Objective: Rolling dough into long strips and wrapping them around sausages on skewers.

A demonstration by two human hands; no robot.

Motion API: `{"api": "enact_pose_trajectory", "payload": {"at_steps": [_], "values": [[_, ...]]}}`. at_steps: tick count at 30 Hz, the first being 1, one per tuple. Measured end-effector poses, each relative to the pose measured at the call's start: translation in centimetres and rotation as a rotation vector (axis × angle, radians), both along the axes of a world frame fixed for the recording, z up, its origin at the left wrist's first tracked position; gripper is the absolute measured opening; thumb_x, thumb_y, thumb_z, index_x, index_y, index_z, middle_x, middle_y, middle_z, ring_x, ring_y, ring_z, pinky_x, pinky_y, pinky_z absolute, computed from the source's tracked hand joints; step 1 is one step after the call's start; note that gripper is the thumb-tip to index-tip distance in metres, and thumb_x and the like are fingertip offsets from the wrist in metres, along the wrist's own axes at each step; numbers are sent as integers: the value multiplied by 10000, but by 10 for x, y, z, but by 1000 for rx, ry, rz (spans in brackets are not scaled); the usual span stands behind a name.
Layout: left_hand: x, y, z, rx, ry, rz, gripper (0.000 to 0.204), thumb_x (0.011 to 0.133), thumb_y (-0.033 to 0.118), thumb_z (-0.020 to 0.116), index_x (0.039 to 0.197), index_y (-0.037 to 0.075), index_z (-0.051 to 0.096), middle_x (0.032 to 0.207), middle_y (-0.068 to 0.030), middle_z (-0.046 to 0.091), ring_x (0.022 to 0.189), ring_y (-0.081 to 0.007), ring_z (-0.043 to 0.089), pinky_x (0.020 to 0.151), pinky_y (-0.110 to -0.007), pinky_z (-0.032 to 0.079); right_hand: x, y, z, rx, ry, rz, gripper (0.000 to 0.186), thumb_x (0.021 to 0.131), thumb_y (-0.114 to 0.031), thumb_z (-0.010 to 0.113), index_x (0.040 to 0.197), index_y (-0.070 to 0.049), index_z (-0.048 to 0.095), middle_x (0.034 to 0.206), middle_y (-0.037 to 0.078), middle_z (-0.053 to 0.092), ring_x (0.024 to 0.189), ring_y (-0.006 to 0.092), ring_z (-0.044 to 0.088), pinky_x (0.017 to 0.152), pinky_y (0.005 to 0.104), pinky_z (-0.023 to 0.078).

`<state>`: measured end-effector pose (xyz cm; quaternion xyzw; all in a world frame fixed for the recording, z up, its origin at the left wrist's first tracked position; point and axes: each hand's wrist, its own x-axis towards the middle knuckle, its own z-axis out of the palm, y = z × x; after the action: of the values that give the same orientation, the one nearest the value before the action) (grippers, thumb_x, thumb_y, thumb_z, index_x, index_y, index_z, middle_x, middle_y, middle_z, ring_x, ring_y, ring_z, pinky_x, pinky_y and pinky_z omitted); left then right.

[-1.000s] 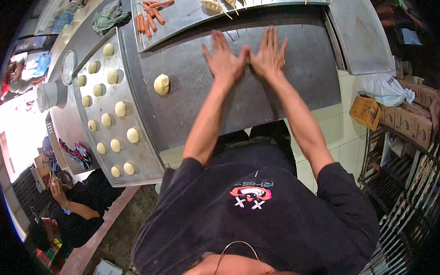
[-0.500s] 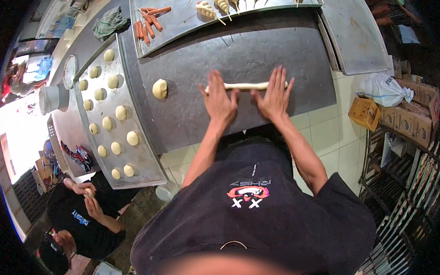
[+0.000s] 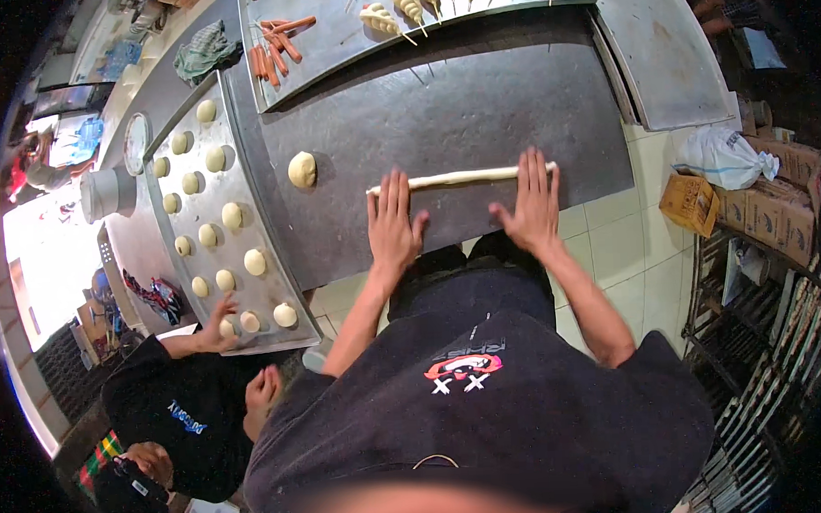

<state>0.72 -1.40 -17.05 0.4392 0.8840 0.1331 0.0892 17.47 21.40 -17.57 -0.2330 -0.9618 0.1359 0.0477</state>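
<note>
Two hands (image 3: pixel 394 230) (image 3: pixel 533 214) lie flat, fingers extended, across one dough rope (image 3: pixel 463 177), one dough ball (image 3: pixel 302 170) to their left; grey worktop (image 3: pixel 532 103), pale floor tiles (image 3: pixel 614 245).

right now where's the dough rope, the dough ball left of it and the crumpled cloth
Dough rope (image 3: pixel 462 178), head view: middle of its length.
Dough ball (image 3: pixel 303 171), head view: centre of its top.
Crumpled cloth (image 3: pixel 206 55), head view: middle of its folds.

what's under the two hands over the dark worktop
A long, thin dough strip passes under the left hand and right hand, on the dark worktop. Its middle shows between them; the stretches covered by the fingers cannot be seen.
</note>
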Motion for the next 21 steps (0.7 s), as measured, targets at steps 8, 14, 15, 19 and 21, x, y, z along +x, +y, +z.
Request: {"api": "enact_pose_trajectory", "payload": {"at_steps": [8,14,15,19,21], "values": [[-111,79,-11,95,227,542,944,942,555,469,1520,-96,105,1609,-260,96,1511,-325,101,1208,-498,1,-97,101,-11,245,-22,-392,1002,927,-722,311,1545,36,95,1629,209,54,1516,328,43,1188,568,-2],[-161,78,-27,185,341,386,887,960,507,459,1529,-72,104,1617,-229,112,1501,-333,147,1206,-509,73,-141,159,-35,238,258,-214,979,940,-709,300,1537,48,130,1627,206,76,1514,310,77,1195,555,13],[-140,66,-24,116,239,227,868,961,492,465,1534,-59,115,1620,-212,121,1498,-333,158,1204,-512,94,-117,141,-34,231,132,-155,981,938,-711,301,1535,50,137,1624,208,92,1513,312,85,1194,557,13],[-25,-3,1,-15,58,154,859,931,449,542,1539,-23,160,1617,-183,167,1495,-323,177,1203,-513,115,4,47,-8,80,19,-19,1022,911,-748,290,1535,47,142,1617,208,136,1509,324,102,1192,564,9],[22,-31,2,-7,-8,235,876,917,448,565,1540,-19,163,1617,-180,166,1500,-323,161,1205,-512,106,40,21,-1,26,2,-26,1035,901,-760,288,1536,45,140,1617,207,135,1510,326,98,1192,565,7]]}}
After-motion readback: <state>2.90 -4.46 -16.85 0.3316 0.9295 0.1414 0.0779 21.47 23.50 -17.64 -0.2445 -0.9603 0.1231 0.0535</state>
